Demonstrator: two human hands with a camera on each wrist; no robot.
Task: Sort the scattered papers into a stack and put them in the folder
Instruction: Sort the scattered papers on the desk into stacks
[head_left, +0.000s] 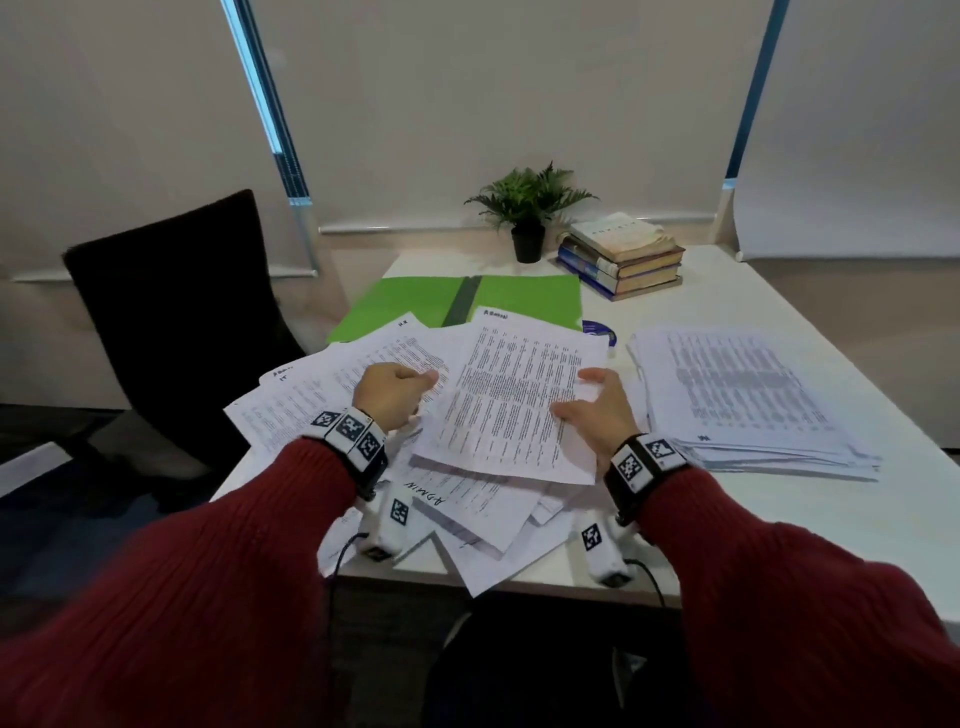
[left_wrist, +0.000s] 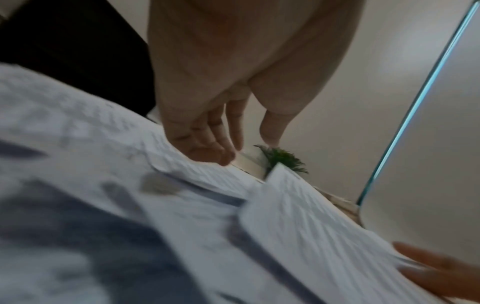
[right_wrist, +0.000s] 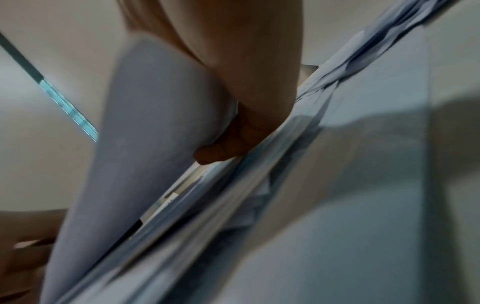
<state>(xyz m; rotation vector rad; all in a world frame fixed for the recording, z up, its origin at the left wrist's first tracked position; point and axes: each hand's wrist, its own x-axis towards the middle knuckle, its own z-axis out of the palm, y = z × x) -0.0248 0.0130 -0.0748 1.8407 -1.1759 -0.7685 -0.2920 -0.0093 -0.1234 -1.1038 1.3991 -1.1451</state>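
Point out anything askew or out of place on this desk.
The loose papers fan out at clashing angles, several corners hanging over the near edge of the desk. One sheet marked ADMIN lies upside down. The right stack is only roughly squared. The folder lies open.

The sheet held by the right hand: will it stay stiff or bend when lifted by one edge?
Probably it bends: the sheet, thin printed paper, already curves up where the right hand grips it. It looks light. It may slide over the loose papers beneath.
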